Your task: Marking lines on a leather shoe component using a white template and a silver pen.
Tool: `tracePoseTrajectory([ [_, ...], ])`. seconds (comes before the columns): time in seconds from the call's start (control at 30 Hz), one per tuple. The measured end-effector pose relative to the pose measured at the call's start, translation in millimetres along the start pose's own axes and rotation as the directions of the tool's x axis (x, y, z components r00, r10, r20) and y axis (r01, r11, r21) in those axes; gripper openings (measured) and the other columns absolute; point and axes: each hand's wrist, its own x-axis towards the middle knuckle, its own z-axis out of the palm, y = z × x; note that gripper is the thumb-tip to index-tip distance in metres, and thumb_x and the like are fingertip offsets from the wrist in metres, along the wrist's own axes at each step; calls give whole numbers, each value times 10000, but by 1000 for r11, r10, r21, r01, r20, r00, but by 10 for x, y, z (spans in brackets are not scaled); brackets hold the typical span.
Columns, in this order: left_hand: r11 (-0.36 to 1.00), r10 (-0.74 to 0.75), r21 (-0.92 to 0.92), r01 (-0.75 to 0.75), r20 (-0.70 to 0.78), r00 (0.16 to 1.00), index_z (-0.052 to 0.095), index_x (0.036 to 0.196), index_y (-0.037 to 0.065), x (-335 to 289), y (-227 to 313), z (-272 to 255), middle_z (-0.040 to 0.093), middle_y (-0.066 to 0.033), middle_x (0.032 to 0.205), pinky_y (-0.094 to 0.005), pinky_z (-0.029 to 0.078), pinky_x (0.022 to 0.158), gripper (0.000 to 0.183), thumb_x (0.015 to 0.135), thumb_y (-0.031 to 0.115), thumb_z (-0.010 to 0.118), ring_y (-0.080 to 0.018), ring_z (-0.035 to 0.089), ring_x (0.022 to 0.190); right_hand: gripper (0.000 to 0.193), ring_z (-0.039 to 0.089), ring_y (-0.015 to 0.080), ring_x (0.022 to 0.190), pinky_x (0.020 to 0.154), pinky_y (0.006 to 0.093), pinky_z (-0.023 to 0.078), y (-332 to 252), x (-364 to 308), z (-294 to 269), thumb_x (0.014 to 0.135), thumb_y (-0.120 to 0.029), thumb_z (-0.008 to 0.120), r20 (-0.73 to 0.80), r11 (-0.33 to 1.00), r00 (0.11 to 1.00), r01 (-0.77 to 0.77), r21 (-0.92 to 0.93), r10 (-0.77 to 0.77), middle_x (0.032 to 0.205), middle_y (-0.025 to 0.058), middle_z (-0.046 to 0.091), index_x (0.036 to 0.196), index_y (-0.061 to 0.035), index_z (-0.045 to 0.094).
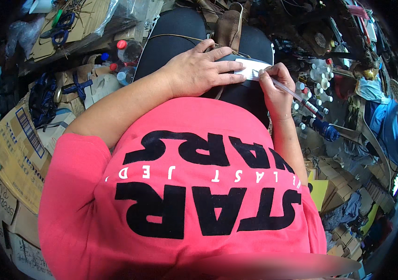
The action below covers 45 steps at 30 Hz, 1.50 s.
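A bright pink shirt [187, 186] with black lettering fills the lower middle, its hem side cut by the frame and partly covered by a blurred pink band. Beyond it, the dark-clothed lap [175, 35] is partly hidden by the forearms. At the far left stands a printed carton [17, 158], bent by the lens and fading into the black rim. To the right, a cluster of small bottles [320, 84] overlaps too much to separate clearly. The left hand [199, 70] lies palm down on the lap, fingers spread and gripping nothing visible; its thumb and whatever is beneath the palm are hidden. The right hand [279, 91] is curled, thumb and forefinger pinching a clear-barrelled pen [304, 102], whose dark end slants out toward the bottles. Smallest is the white slip [250, 70], between the two hands on the lap, its left edge under the left fingertips. Any marks on it are unreadable, and whether the pen's point touches it is hard to tell.
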Motion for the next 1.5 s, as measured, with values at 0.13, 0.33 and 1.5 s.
tracePoseTrajectory([
  [0.13,1000,1,3,-1,-3,1000,520,1363,350,2,-11,3,473,76,1427,-452,317,1088,503,890,191,572,-205,415,1317,138,516,40,658,589,208,428,27,13,-1,817,-27,665,4,999,1000,21,-26,-21,700,4,593,742,-16,550],
  [0.33,1000,4,4,-4,-8,1000,526,1360,351,-4,-4,-16,479,79,1422,-446,314,1081,538,862,160,594,-202,427,1300,140,511,41,652,586,211,426,45,17,-2,814,-24,661,-10,998,999,49,-36,-49,691,3,583,738,-15,545],
  [1.5,999,16,27,-16,2,1000,525,1364,353,-5,-8,-17,471,78,1433,-433,310,1077,541,860,173,604,-200,423,1297,131,508,49,672,606,219,433,79,25,-24,803,-34,656,-6,998,999,53,-40,-53,713,17,586,754,-13,537],
])
